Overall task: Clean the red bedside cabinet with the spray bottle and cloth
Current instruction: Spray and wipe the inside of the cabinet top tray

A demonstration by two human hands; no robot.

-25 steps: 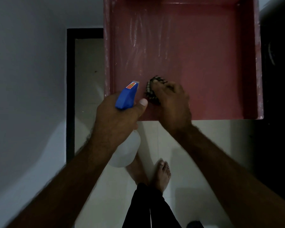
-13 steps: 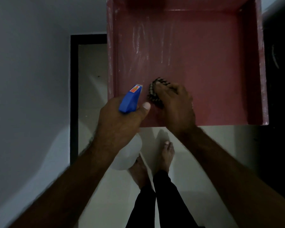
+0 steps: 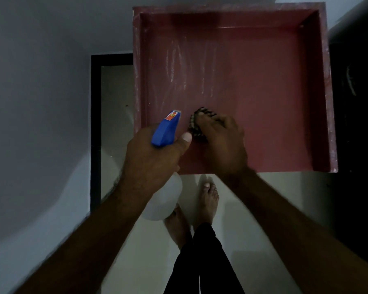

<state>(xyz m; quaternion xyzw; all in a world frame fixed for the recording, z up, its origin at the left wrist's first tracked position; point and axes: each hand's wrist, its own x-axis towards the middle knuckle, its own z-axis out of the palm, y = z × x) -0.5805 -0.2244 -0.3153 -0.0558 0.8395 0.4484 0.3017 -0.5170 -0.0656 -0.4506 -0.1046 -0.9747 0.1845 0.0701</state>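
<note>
While both forearms reach up from the six o'clock edge over a pale floor (image 3: 253,209), with two bare feet (image 3: 208,198) below them, the left hand (image 3: 151,158) holds the spray bottle (image 3: 164,200) at about seven o'clock from the middle of the view: its fingers are wrapped closed around the neck, the thumb lies across the blue trigger head, the nozzle points toward twelve o'clock, and the translucent body hangs below the fist. Just beside it, toward three o'clock, the right hand (image 3: 221,143) presses down with fingers curled closed on the cloth (image 3: 196,124), a dark bunched piece with pale flecks showing only at the fingertips. That cloth sits on the red bedside cabinet (image 3: 263,92), which fills the upper centre and right as a shallow, raised-rim red surface, the hand working near its seven o'clock corner. Judging by the surface, the job looks partway through: whitish streaks and a wet sheen run from ten to twelve o'clock of the panel, and pale specks cling along the rims, so those areas seemingly need wiping, while the right half looks plainer and duller. Beyond, at nine o'clock, a grey wall (image 3: 41,92) meets a dark skirting strip (image 3: 95,124).
</note>
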